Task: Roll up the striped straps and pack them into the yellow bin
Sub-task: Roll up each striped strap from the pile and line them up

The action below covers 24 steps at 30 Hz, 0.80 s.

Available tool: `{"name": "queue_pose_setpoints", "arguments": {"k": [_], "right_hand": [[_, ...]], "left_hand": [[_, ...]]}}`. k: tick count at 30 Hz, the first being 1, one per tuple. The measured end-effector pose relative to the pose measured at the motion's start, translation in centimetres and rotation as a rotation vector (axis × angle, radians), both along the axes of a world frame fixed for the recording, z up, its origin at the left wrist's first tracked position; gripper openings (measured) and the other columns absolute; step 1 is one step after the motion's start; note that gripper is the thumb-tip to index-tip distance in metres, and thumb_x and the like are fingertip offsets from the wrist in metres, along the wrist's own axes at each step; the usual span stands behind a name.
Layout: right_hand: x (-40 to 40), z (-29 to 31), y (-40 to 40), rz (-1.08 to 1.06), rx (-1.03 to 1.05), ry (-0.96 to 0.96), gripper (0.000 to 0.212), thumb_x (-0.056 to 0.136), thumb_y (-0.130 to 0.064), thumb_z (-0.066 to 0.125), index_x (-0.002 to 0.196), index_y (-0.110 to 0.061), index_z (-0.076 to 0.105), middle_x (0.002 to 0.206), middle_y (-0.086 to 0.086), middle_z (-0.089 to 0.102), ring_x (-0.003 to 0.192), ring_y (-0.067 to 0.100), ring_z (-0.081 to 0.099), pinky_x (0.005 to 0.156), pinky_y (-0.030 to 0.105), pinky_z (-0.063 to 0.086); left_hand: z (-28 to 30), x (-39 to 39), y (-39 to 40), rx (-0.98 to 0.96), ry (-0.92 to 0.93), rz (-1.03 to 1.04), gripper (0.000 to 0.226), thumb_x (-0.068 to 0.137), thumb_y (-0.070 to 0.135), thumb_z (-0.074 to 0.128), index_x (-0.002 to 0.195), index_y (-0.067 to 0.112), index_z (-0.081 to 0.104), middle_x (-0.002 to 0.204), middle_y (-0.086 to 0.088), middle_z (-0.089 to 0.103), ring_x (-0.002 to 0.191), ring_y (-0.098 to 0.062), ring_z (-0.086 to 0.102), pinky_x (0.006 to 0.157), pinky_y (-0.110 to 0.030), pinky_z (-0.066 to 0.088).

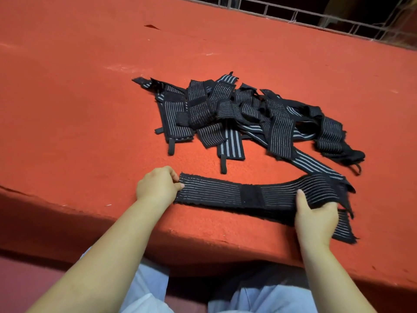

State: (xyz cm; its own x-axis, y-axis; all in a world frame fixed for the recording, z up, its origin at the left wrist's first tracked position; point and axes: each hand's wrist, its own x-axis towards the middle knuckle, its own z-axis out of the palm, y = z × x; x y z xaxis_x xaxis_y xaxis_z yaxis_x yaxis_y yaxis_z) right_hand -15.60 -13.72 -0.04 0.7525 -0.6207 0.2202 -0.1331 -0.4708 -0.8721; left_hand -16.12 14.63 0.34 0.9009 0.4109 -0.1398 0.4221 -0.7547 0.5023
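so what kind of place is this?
Hard to say; likely a home ledge or platform by a window, at night. The straps lie on a red painted ledge, with a metal window grille behind and darkness beyond.

Two bare arms come up from the bottom of the picture. The left arm runs from the lower left toward the middle. The left hand (158, 187) has its fingers curled, and its fingertips pinch something there. The right arm comes up from the lower right. The right hand (316, 219) sits right of the middle, thumb pointing up, fingers curled around what it holds.
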Motion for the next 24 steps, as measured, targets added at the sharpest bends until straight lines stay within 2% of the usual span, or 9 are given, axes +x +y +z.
{"name": "queue_pose_setpoints", "arguments": {"k": [2, 4, 6, 9, 12, 14, 16, 19, 24], "right_hand": [[0.1, -0.8, -1.2, 0.007, -0.091, 0.113, 0.038, 0.084, -0.024, 0.069, 0.095, 0.010, 0.058, 0.105, 0.030, 0.064, 0.104, 0.042, 0.058, 0.094, 0.043, 0.041], [0.1, -1.5, -2.0, 0.017, -0.198, 0.239, 0.042, 0.083, -0.029, 0.069, 0.091, 0.011, 0.057, 0.100, 0.033, 0.063, 0.101, 0.046, 0.056, 0.095, 0.048, 0.040], [0.0, -1.8, -2.2, 0.054, -0.278, 0.330, 0.044, 0.084, -0.031, 0.068, 0.087, 0.012, 0.058, 0.097, 0.034, 0.062, 0.100, 0.046, 0.055, 0.094, 0.046, 0.037], [-0.1, -1.9, -2.3, 0.089, -0.307, 0.349, 0.044, 0.084, -0.033, 0.067, 0.087, 0.010, 0.060, 0.097, 0.032, 0.064, 0.101, 0.045, 0.056, 0.094, 0.044, 0.036], [-0.1, -2.0, -3.1, 0.109, -0.280, 0.349, 0.043, 0.083, -0.035, 0.068, 0.087, 0.007, 0.060, 0.096, 0.028, 0.065, 0.100, 0.042, 0.057, 0.094, 0.044, 0.039], [-0.2, -1.9, -4.6, 0.074, -0.250, 0.335, 0.039, 0.083, -0.033, 0.068, 0.088, 0.004, 0.059, 0.094, 0.025, 0.065, 0.099, 0.041, 0.058, 0.091, 0.045, 0.041], [-0.7, -1.9, -6.7, -0.002, -0.217, 0.282, 0.029, 0.082, -0.020, 0.066, 0.103, -0.002, 0.059, 0.092, 0.014, 0.066, 0.100, 0.038, 0.058, 0.092, 0.043, 0.039], [-1.7, -1.7, -9.4, -0.081, -0.147, 0.232, 0.044, 0.079, -0.006, 0.059, 0.121, -0.016, 0.052, 0.088, -0.004, 0.061, 0.103, 0.032, 0.057, 0.095, 0.040, 0.032], [-1.9, -0.8, -9.0, -0.113, -0.285, 0.160, 0.057, 0.071, -0.004, 0.063, 0.126, -0.014, 0.051, 0.115, 0.010, 0.058, 0.114, 0.035, 0.046, 0.099, 0.044, 0.030]], "left_hand": [[0.4, 0.0, -0.4, 0.120, -0.004, 0.001, 0.027, 0.084, 0.033, 0.067, 0.108, 0.025, 0.057, 0.117, -0.003, 0.057, 0.112, -0.026, 0.052, 0.093, -0.036, 0.039], [0.7, 0.3, -1.5, 0.240, -0.051, -0.018, 0.039, 0.084, 0.026, 0.065, 0.121, 0.024, 0.052, 0.123, -0.005, 0.052, 0.118, -0.027, 0.045, 0.097, -0.036, 0.034], [1.3, 0.5, -3.7, 0.202, -0.160, -0.116, 0.040, 0.085, 0.021, 0.062, 0.123, 0.024, 0.050, 0.123, -0.005, 0.052, 0.118, -0.026, 0.045, 0.098, -0.035, 0.033], [2.0, 0.9, -9.1, 0.064, -0.186, -0.477, 0.030, 0.089, 0.025, 0.057, 0.120, 0.025, 0.054, 0.122, -0.002, 0.052, 0.118, -0.023, 0.045, 0.100, -0.035, 0.034], [1.4, 1.4, -13.6, 0.165, -0.098, -0.764, 0.034, 0.092, 0.035, 0.052, 0.125, 0.028, 0.051, 0.126, -0.001, 0.047, 0.121, -0.023, 0.039, 0.104, -0.036, 0.029], [0.6, 1.8, -14.8, 0.188, -0.055, -0.786, 0.036, 0.092, 0.037, 0.051, 0.127, 0.030, 0.050, 0.128, 0.000, 0.043, 0.121, -0.021, 0.036, 0.104, -0.036, 0.027], [-0.3, 1.9, -14.8, 0.150, -0.064, -0.763, 0.034, 0.090, 0.037, 0.052, 0.124, 0.034, 0.050, 0.127, 0.004, 0.042, 0.120, -0.019, 0.035, 0.103, -0.034, 0.025], [-0.8, 1.8, -14.5, 0.112, -0.084, -0.754, 0.034, 0.090, 0.040, 0.053, 0.124, 0.037, 0.051, 0.127, 0.007, 0.042, 0.121, -0.016, 0.034, 0.104, -0.033, 0.025], [-0.3, 0.8, -13.1, 0.104, -0.126, -0.699, 0.035, 0.091, 0.032, 0.054, 0.127, 0.033, 0.051, 0.130, 0.009, 0.046, 0.124, -0.015, 0.038, 0.106, -0.032, 0.027]]}}
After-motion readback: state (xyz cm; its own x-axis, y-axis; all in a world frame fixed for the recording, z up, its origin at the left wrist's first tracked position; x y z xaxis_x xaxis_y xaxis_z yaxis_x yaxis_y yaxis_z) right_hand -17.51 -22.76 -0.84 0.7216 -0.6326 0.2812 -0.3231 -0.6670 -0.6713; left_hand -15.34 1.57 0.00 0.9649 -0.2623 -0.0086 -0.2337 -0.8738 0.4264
